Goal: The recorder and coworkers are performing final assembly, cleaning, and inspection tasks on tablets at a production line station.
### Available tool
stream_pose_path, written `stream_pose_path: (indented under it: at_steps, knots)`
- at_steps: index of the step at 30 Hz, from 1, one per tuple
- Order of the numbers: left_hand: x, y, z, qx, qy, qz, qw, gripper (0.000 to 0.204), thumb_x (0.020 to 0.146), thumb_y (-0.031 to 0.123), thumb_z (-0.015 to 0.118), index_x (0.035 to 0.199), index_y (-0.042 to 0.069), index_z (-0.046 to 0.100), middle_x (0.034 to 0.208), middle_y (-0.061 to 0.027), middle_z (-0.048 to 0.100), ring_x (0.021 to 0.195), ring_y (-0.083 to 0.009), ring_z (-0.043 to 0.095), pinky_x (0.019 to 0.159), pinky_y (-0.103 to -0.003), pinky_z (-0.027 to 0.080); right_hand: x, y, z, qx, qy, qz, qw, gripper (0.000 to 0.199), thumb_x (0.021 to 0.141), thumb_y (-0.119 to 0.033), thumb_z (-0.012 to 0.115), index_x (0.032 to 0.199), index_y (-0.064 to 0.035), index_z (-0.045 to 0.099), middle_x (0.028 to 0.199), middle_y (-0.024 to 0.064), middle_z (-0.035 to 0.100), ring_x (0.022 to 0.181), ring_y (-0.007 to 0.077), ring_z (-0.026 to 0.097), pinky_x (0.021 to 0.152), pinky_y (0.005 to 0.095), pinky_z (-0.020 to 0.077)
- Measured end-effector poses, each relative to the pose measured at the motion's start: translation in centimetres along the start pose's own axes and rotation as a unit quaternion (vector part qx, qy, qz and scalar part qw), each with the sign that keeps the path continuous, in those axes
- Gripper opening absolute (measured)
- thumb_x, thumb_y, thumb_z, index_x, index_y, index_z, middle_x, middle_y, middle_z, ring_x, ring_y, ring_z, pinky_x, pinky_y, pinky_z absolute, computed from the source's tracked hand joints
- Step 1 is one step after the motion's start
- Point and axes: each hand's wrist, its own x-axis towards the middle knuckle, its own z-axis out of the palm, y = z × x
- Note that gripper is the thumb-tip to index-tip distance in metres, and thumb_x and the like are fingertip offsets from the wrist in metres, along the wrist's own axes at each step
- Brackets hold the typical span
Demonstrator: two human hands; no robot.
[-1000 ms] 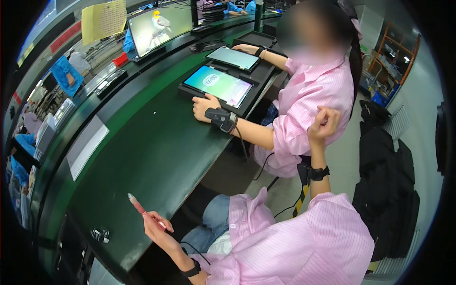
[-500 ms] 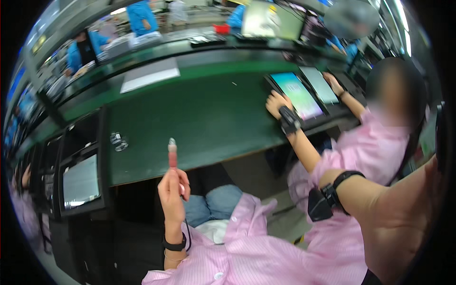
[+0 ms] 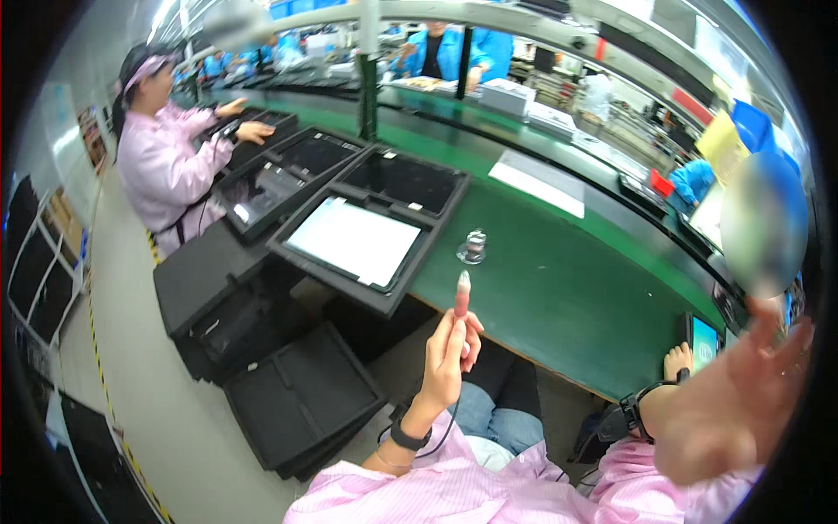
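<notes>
My left hand [image 3: 449,354] is raised beyond the table's near edge. Its thumb and several fingers are curled together. Out of them rises a slim pink piece [image 3: 462,297] with a pale, shiny tip; I cannot make out whether it is a covered finger or something held. A dark band circles that wrist, and a thin black cable [image 3: 453,419] hangs beside it. Behind the tip lies a small clear and silvery object [image 3: 472,248]. My right hand [image 3: 733,419] is large and close at the right edge, its fingers blurred. A black device is strapped to its wrist.
A black tray [image 3: 384,293] with a pale-screened tablet [image 3: 353,240] overlaps the green table [image 3: 559,306]. Stacked black cases [image 3: 301,393] stand below. One co-worker handles trays at left; another's hand [image 3: 678,360] touches a lit tablet at right. White sheets [image 3: 537,185] lie behind.
The view has swung left, bringing the trays, floor and left co-worker into sight. My left hand keeps its raised pose. My right hand remains close to the camera, its fingers now partly showing.
</notes>
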Motion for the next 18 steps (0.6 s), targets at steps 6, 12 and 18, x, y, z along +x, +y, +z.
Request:
stream_pose_path:
  at_steps: [6, 12, 18]
  knots:
    - [0.4, 2.2, -4.8, 0.022, 0.084, 0.103, 0.991, 0.031, 0.097, 0.028, 0.035, 0.100, 0.002, 0.051, 0.070, -0.0014, 0.048, 0.054, -0.0050, 0.041, 0.049, -0.019, 0.031, -10.5, 4.6, 7.9, -0.004, -0.578, 0.334, 0.744, 0.065, 0.078, -0.021, 0.069, 0.133, -0.0034, 0.038, 0.128, 0.0170, 0.047, 0.118, 0.0357, 0.043, 0.101, 0.0429, 0.0333]
    - [1.3, 2.7, -7.2, 0.074, 0.005, -0.011, 0.997, 0.023, 0.091, 0.015, 0.053, 0.106, -0.003, 0.057, 0.085, -0.0074, 0.058, 0.069, -0.0119, 0.055, 0.060, -0.025, 0.044, -16.1, 6.1, 12.1, 0.274, -0.529, 0.441, 0.671, 0.022, 0.089, -0.012, 0.053, 0.106, 0.0015, 0.053, 0.121, 0.0154, 0.054, 0.123, 0.0343, 0.042, 0.099, 0.0419, 0.0348]
    - [3.3, 4.8, -16.0, 0.202, 0.214, 0.099, 0.951, 0.026, 0.084, 0.016, 0.055, 0.106, 0.001, 0.054, 0.099, -0.0110, 0.060, 0.088, -0.0164, 0.061, 0.069, -0.027, 0.050, -15.0, 9.2, 12.4, 0.220, -0.433, 0.484, 0.728, 0.014, 0.089, 0.002, 0.043, 0.097, 0.0021, 0.055, 0.087, 0.0121, 0.065, 0.086, 0.0214, 0.064, 0.084, 0.0344, 0.0473]
